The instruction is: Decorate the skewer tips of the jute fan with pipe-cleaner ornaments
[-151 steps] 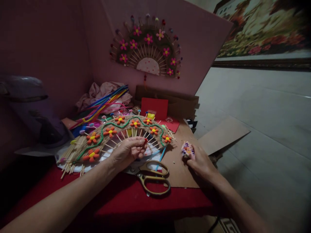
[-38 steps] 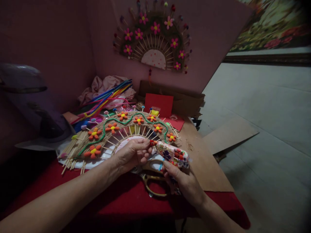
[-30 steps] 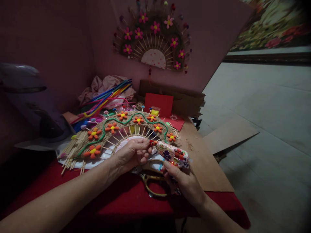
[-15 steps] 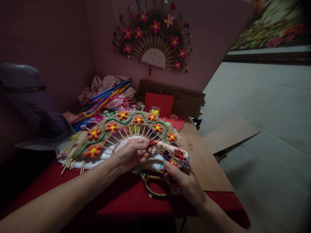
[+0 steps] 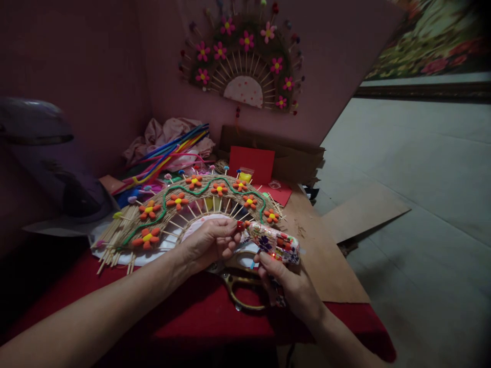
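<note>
My right hand (image 5: 289, 281) is wrapped round a flower-patterned glue gun (image 5: 274, 240) with a small red light lit on its side. Its nozzle points left, at a small red piece (image 5: 240, 225), perhaps a pompom, pinched between the fingertips of my left hand (image 5: 217, 240). Nozzle and red piece are very close; whether they touch is unclear. Behind my hands lies a half-round fan (image 5: 203, 191) of sticks and twine, with orange flowers and a wavy green cord. Scissors (image 5: 245, 291) with brass-coloured handles lie beneath my hands.
Bundled colourful pipe cleaners (image 5: 172, 153) and pink cloth (image 5: 164, 134) sit at the back. Red card (image 5: 252, 163) stands by a cardboard strip (image 5: 291, 158). A cardboard sheet (image 5: 333, 271) covers the table's right side. On the wall hangs a similar fan (image 5: 243, 56) with pink flowers.
Almost nothing differs. The glue gun has shifted very slightly to the right, while the red piece stays pinched in my left hand.
</note>
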The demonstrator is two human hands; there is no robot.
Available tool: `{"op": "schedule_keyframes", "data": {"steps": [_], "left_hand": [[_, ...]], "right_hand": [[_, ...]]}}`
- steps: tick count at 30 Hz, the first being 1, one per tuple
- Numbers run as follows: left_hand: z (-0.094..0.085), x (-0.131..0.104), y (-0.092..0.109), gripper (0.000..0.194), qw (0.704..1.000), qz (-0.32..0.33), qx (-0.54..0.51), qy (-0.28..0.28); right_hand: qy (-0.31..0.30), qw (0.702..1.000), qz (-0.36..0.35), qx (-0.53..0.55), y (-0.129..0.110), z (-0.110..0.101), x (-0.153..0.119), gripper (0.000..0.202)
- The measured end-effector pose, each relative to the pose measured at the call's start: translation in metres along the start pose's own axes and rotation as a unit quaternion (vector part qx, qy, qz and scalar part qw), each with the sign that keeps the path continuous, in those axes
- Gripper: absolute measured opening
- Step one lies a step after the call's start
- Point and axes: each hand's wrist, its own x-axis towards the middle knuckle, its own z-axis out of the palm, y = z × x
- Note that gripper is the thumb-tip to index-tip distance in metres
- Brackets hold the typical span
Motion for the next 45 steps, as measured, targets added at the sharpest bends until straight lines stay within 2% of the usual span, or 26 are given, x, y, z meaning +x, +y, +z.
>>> {"op": "schedule_keyframes", "data": {"steps": [10,16,20,29,33,39,45], "left_hand": [[-0.0036,0.0021,-0.0019,0.016,1.0,0.003,-0.004,-0.029],[0.0002,0.0001,0.0001,0.014,1.0,-0.016,-0.017,-0.01],[-0.0003,0.0,0.0002,0.014,0.999,-0.021,-0.027,-0.017],[-0.0016,0.0001,0.0011,0.015,0.998,-0.048,-0.037,-0.016],[-0.0018,-0.0001,0.0015,0.016,0.998,-0.046,-0.037,-0.038],[-0.001,-0.0009,0.0023,0.014,0.998,-0.049,-0.028,-0.026],[-0.0013,0.0002,0.0012,0.016,0.998,-0.035,-0.017,-0.045]], "right_hand": [[-0.004,0.999,-0.024,-0.021,0.0013,-0.0023,-0.0004,0.032],[-0.004,0.997,-0.045,-0.056,-0.001,-0.0037,-0.0006,0.03],[-0.01,0.995,-0.048,-0.085,-0.0009,-0.0043,-0.0013,0.036],[-0.011,0.994,-0.075,-0.076,0.0018,-0.0051,0.0005,0.038],[-0.023,0.994,-0.08,-0.075,0.0039,-0.0058,0.0014,0.037],[-0.023,0.994,-0.075,-0.074,0.006,-0.0061,0.0024,0.037],[-0.014,0.995,-0.07,-0.069,0.0075,-0.0071,0.0033,0.038]]}}
